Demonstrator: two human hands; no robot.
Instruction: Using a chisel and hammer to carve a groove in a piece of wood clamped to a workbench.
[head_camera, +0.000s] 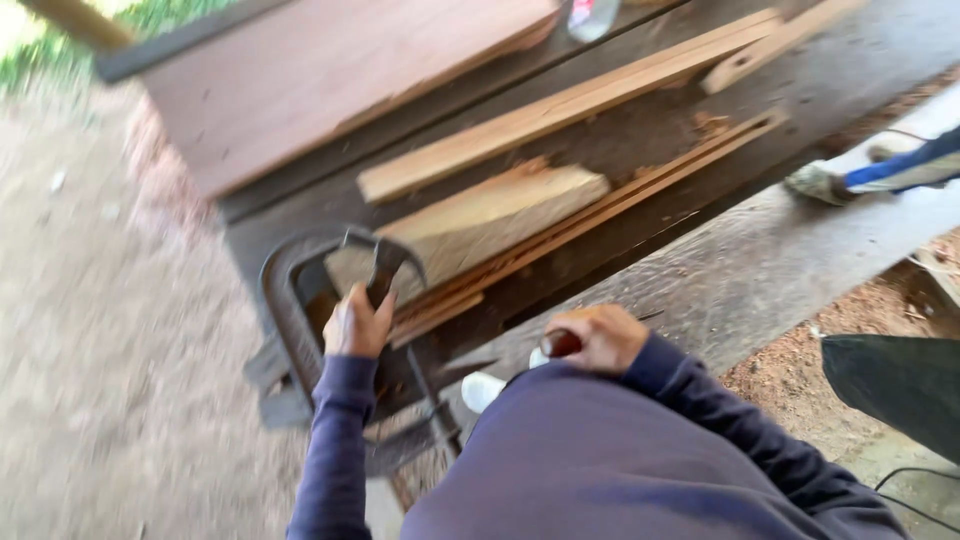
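My left hand (356, 322) reaches forward and grips the screw end of a large dark metal clamp (290, 300) that hangs on the near end of a wooden workbench (640, 140). The clamp's jaw sits around the end of a short thick wood block (480, 225). My right hand (595, 338) rests on a grey plank (760, 265), closed around a dark red handle (562, 343); the tool itself is hidden by the hand. Both arms wear dark blue sleeves. The picture is blurred.
Long wooden boards (560, 110) and thin strips (620, 195) lie along the bench, with a broad reddish board (330, 80) at the back left. Another person's foot and blue trouser leg (880, 175) rest on the grey plank at right. Sawdust covers the ground at right; sandy ground lies at left.
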